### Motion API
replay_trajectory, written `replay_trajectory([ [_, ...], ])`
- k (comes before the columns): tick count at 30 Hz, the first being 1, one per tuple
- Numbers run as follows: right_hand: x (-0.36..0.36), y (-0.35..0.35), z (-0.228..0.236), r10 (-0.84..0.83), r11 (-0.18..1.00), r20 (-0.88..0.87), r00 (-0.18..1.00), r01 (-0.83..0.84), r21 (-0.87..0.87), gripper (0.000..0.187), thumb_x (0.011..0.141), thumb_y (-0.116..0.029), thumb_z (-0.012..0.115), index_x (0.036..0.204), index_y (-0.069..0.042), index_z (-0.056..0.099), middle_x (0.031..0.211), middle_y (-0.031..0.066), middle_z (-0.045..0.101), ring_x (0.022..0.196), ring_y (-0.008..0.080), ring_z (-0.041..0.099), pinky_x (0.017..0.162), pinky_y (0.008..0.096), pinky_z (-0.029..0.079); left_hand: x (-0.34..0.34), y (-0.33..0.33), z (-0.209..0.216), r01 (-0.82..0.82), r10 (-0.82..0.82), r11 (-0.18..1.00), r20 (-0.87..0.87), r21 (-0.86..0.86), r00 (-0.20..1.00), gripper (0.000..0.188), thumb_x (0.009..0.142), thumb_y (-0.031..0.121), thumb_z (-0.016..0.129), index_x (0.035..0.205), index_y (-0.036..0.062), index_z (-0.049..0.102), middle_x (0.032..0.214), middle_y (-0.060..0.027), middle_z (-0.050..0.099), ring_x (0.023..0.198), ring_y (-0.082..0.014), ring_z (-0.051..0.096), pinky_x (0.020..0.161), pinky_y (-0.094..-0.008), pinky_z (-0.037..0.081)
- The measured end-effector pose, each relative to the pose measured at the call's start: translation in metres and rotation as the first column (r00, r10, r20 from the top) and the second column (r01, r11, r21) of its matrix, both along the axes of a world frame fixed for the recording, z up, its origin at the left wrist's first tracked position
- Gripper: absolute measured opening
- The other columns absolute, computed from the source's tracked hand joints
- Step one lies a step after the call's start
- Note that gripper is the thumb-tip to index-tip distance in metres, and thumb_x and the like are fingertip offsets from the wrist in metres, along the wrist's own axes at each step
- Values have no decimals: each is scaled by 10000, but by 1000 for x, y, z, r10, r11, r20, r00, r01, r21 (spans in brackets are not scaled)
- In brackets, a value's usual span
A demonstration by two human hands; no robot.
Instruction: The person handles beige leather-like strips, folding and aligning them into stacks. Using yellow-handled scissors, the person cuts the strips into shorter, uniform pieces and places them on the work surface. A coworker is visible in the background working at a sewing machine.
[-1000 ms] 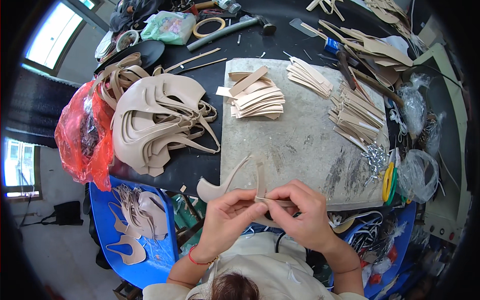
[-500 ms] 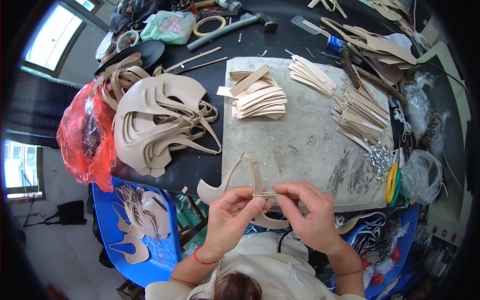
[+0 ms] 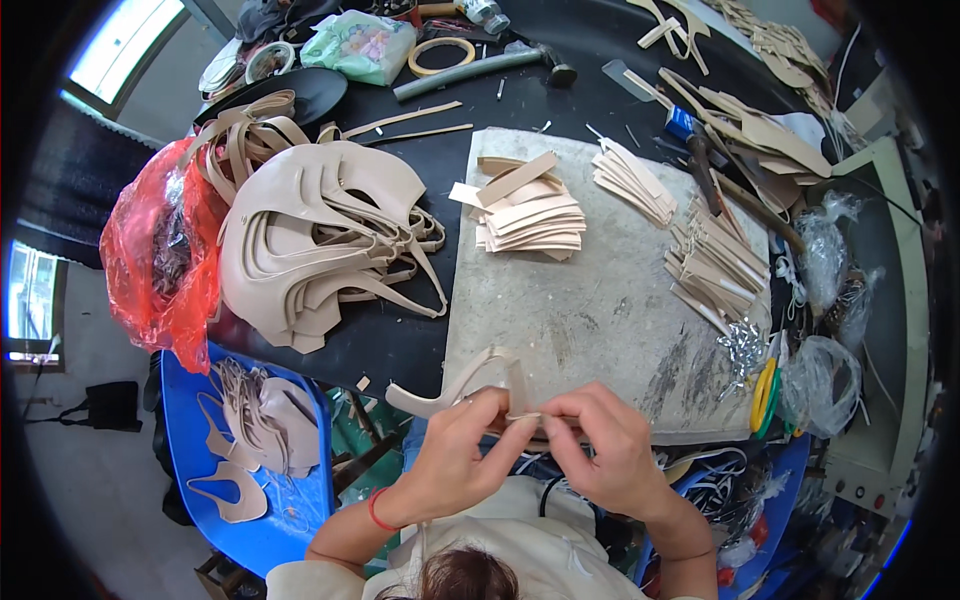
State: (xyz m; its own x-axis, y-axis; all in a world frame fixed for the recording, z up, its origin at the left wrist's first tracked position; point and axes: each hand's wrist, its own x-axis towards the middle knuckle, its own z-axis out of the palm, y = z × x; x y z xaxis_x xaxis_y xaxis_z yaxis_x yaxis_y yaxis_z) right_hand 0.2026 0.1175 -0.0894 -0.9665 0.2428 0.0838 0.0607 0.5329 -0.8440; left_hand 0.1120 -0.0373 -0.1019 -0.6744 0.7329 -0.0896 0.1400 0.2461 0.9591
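Both hands work over the near edge of the grey board (image 3: 560, 330). Between them is a beige leather shoe upper (image 3: 430, 400), its pointed flap out to the left and a strap loop rising above the fingers. My left hand (image 3: 462, 445) pinches the strap from the left. Close against it, the closed fingertips of my right hand (image 3: 600, 440) pinch the strap's folded part, which they partly hide. Farther back on the board lies a stack of short beige strips (image 3: 530, 220). Two more bundles are to its right, one of pale strips (image 3: 635, 182) and one of narrow strips (image 3: 715, 265).
A heap of beige uppers (image 3: 310, 240) lies left of the board, beside a red plastic bag (image 3: 160, 260). Behind are a hammer (image 3: 480, 72) and a tape roll (image 3: 442, 56). Scissors (image 3: 765, 395) and metal pieces (image 3: 742, 348) lie right. A blue chair (image 3: 185, 400) holds more pieces.
My hands have come closer together and moved slightly lower in view, fingertips now nearly meeting at the strap. The strap loop sits lower, and the whole view has shifted a little.
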Motion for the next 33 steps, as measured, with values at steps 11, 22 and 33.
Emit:
replay_trajectory([
  [11,-117,140,-21,-131,632,-212,968,247,734,130,845,-119,581,885,1,607,850,146,627,819,326,586,728,394,475,4,-28,2,-348,288,929,349,123,892,92,886,0,528,966,-46,528,845,-81,609,775,-131,613,727,-261,500],
  [22,-130,141,-24,-224,377,129,966,-36,925,110,759,14,561,866,9,536,821,163,641,800,303,637,675,370,533,-1,-24,-5,-321,246,934,368,157,897,116,877,15,555,970,-54,540,846,-95,626,780,-146,630,729,-265,506],
  [33,-28,81,-14,214,427,-345,914,230,875,189,804,-52,595,976,14,638,921,142,664,819,224,656,711,328,535,-20,-54,2,-582,511,802,347,135,786,129,892,44,534,996,-27,562,817,-81,618,711,-121,608,637,-225,496],
])
